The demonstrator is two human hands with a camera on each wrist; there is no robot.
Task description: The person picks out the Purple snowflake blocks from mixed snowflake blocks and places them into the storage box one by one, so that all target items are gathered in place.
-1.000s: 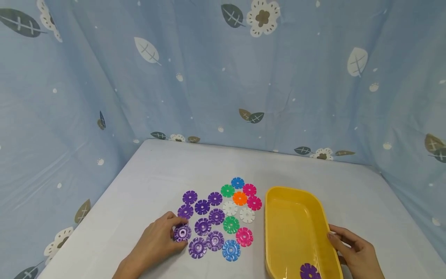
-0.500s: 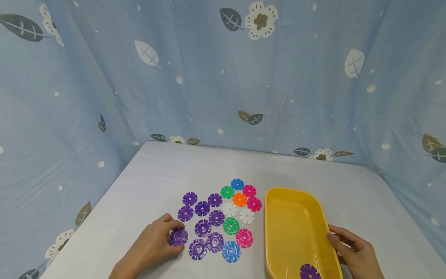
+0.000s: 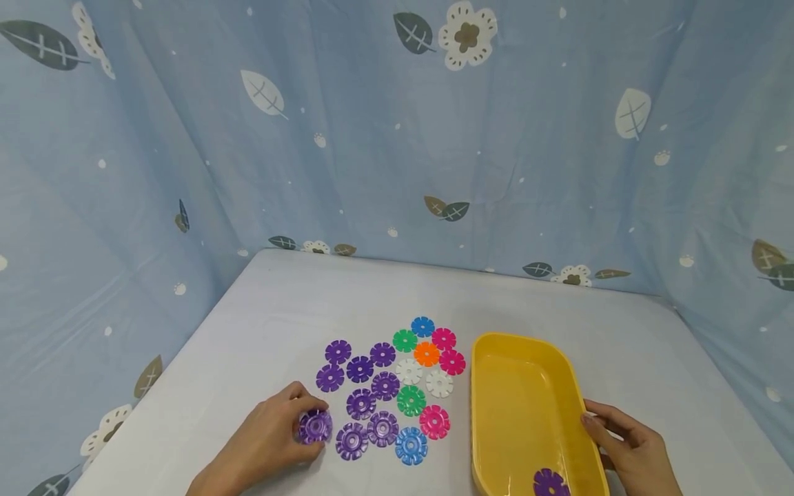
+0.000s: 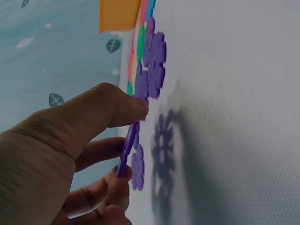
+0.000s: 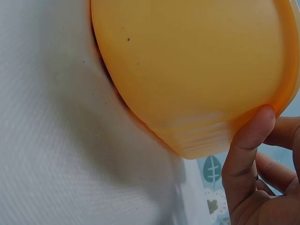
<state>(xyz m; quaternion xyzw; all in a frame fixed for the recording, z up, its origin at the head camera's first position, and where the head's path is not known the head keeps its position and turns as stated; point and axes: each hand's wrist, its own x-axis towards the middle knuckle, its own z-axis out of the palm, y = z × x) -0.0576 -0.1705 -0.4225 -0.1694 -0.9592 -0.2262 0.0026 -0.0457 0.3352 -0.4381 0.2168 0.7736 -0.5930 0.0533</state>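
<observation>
My left hand [image 3: 270, 435] pinches a purple snowflake disc [image 3: 316, 427] by its edges, at the left of the purple group. In the left wrist view the held disc [image 4: 125, 152] shows nearly edge-on between thumb and fingers, lifted over the tabletop with its shadow falling on the white cloth. At the right, my right hand [image 3: 635, 448] grips the right side of a yellow plastic tray [image 3: 480, 413], thumb at the rim. The right wrist view shows the tray's outer wall [image 5: 187, 70] with thumb and fingers at its upper edge. Inside the tray lies one purple disc [image 3: 551, 484].
Several purple snowflake discs [image 3: 360, 369] lie flat between the left hand and a mixed group with a green [image 3: 411, 400], an orange [image 3: 426, 354], a white [image 3: 439, 383] and a blue disc [image 3: 412, 446]. A blue patterned curtain [image 3: 372, 138] stands behind the white table [image 3: 298, 296].
My left hand has drawn the purple disc a little left and towards me, away from the others, and tilted it. The right hand and the tray have stayed in place.
</observation>
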